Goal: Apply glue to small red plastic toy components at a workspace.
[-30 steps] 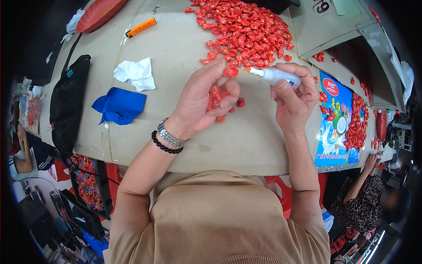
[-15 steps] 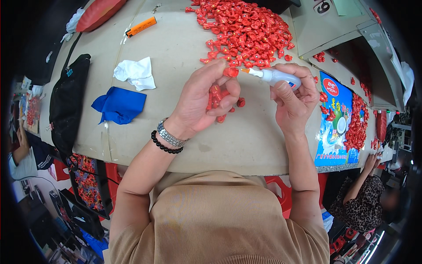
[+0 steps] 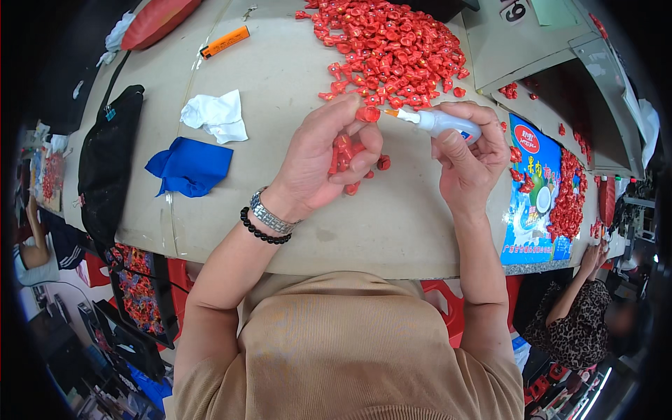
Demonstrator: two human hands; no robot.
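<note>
Left hand (image 3: 325, 157) curled over the bench (image 3: 294, 70), thumb and forefinger pinched shut on one small red piece (image 3: 367, 114), lower fingers folded round several more red pieces (image 3: 343, 155) against the palm. Metal watch (image 3: 271, 214) and black bead bracelet (image 3: 262, 229) on that wrist. Right hand (image 3: 470, 162) closed round a small white glue bottle (image 3: 442, 123), thumb along its side, orange-tipped nozzle aimed leftward and just at the pinched piece, touching or nearly so; cannot tell which.

Taking the big red pile (image 3: 392, 45) as landmark: pinched piece just below its near edge, bottle just below and slightly right of it. A few loose red pieces (image 3: 381, 163) below the pile, on the bench between the two hands. Crumpled white tissue (image 3: 217, 115) well left of the pile, blue cloth (image 3: 189, 166) left and lower still, touching neither. Orange marker (image 3: 225, 42) left of the pile near the far bench edge, red pouch (image 3: 157, 21) beyond that. Black bag (image 3: 108, 161) farthest left, draped over the bench's left edge. Right of the pile, a grey tray-like box (image 3: 539, 56) with stray red pieces at its rim, and below that a colourful printed sheet (image 3: 535, 189) with another red heap (image 3: 570, 196) along its right side. Another person in a spotted top (image 3: 577, 318) far below and right of the pile, beyond the bench's corner.
</note>
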